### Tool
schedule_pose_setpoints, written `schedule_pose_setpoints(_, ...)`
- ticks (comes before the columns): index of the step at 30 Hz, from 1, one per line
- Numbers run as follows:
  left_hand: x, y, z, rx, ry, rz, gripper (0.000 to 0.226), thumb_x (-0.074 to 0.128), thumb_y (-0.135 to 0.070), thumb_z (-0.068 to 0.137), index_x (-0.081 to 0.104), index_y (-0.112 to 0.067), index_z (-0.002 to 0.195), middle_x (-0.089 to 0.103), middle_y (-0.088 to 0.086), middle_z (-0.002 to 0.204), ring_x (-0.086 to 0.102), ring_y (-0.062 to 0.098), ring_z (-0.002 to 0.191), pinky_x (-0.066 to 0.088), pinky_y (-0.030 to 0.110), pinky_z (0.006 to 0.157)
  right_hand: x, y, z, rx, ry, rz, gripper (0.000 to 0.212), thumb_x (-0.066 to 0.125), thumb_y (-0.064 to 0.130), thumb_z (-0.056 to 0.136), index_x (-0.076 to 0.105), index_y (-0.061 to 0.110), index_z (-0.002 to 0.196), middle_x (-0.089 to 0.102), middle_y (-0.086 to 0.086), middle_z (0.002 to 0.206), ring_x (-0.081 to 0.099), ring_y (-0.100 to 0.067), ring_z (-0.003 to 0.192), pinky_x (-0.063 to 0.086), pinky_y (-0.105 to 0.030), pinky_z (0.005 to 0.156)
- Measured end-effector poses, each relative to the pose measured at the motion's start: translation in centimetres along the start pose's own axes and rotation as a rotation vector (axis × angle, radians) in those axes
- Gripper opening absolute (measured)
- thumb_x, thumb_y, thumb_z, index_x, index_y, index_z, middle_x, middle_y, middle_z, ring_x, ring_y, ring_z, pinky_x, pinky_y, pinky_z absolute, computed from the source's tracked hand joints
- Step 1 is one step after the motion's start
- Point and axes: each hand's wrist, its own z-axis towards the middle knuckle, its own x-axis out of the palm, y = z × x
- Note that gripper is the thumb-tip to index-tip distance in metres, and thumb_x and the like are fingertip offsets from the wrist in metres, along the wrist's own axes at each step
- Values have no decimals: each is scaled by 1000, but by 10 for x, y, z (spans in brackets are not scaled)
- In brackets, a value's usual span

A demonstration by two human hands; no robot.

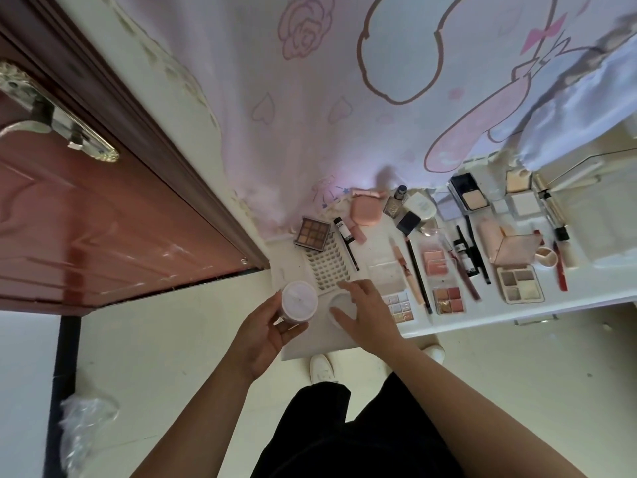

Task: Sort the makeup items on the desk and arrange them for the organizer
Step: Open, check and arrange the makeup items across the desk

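Our left grip (265, 329) clamps the jar (299, 301) at the tabletop (310, 343) edge, where a slip would drop it; our right grip (365, 313) spreads apart over the lid (339, 301).

Home bedroom corner: white makeup desk (599, 243), pink cartoon wall cloth (310, 115), red-brown wooden door (103, 219), ornate handle (51, 122)

We find the nine-pan palette (312, 232) at the desk's (448, 324) back-left corner, the lash tray (327, 269) just before it, a pencil (352, 253) beside its right.
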Motion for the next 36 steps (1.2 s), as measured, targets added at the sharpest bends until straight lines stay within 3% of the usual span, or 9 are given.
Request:
schedule_pose_setpoints(3, 2, 0, 2, -14, 11, 42, 32, 56, -25, 100, 68, -9, 125, 64, 16, 131, 59, 39, 122, 50, 53, 102, -6, 20, 3, -119, -76, 153, 22, 72, 28, 90, 76, 21, 110, 63, 9, 98, 63, -6, 81, 51, -21, 79)
schedule_pose_setpoints(6, 5, 0, 1, -21, 43, 61, 32, 55, -24, 101, 68, -9, 124, 65, 15, 130, 57, 39, 125, 47, 53, 104, -6, 34, 6, -199, -28, 146, 20, 75, 28, 88, 79, 20, 106, 70, 4, 94, 64, -7, 79, 45, -10, 74)
schedule_pose_setpoints(11, 11, -5, -3, -1, 62, 76, 32, 54, -23, 101, 68, -7, 124, 66, 15, 128, 62, 38, 117, 46, 53, 105, -15, 43, 10, -189, -1, 104, 19, 75, 31, 87, 80, 20, 101, 71, 1, 91, 64, -11, 78, 42, -10, 74)
schedule_pose_setpoints(14, 12, -7, -3, 12, 75, 99, 32, 53, -23, 101, 68, -7, 124, 66, 16, 127, 60, 39, 120, 45, 55, 106, -22, 47, 12, -179, 57, 65, 20, 72, 36, 89, 79, 22, 100, 70, 3, 92, 63, -10, 78, 50, -21, 77)
schedule_pose_setpoints(17, 14, -8, -3, 24, 83, 121, 32, 54, -24, 101, 69, -7, 123, 67, 16, 127, 62, 38, 117, 46, 55, 105, -27, 50, 14, -179, 133, 18, 22, 66, 37, 93, 75, 19, 103, 67, 3, 95, 61, -12, 82, 50, -24, 78)
schedule_pose_setpoints(24, 10, -11, 2, 22, 36, 85, 31, 58, -24, 99, 70, -7, 121, 66, 16, 127, 62, 42, 117, 48, 55, 103, -28, 45, 12, -155, 157, 118, 14, 61, 27, 98, 65, 14, 100, 57, 3, 97, 55, -15, 86, 43, -20, 80)
schedule_pose_setpoints(30, 9, -7, 2, -3, 64, 53, 33, 55, -23, 100, 67, -6, 126, 66, 15, 129, 64, 39, 114, 47, 54, 104, -27, 45, 11, -145, 177, 95, 19, 62, 31, 97, 68, 16, 107, 58, 2, 100, 59, -15, 88, 49, -23, 83)
schedule_pose_setpoints(36, 6, -2, 4, -23, 48, -3, 34, 53, -23, 101, 65, -5, 127, 65, 16, 129, 61, 42, 119, 47, 54, 103, -22, 42, 8, -126, 105, 187, 19, 64, 25, 95, 69, 20, 113, 62, 6, 102, 61, -8, 87, 48, -13, 79)
